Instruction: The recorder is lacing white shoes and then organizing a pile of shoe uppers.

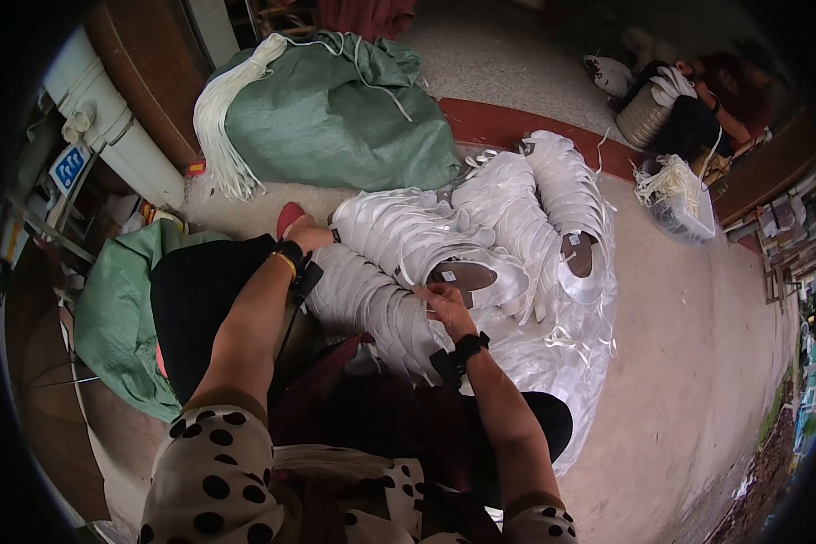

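Observation:
A stack of nested white shoe uppers (358, 295) lies close in front of me, slanting from far left to near right. At its far left end is my left hand (310, 238), touching the stack, its fingers mostly hidden. My right hand (446, 306) is closed, thumb and fingers pinched at the upper side of the stack's nearer end on what looks like an upper's edge. Just beyond lies a second stack (399, 227), with a brown insole (463, 275) showing in its end shoe. Two more white stacks (499, 199) (562, 190) lie to the right.
Clear plastic sheeting (553, 363) lies under the stacks. Behind them stands a green woven sack (335, 127), a bundle of white cords (231, 118) draped over it. Another green sack (122, 308) is at left. At far right, a person (734, 100) sits beside a tub of white cords (684, 204).

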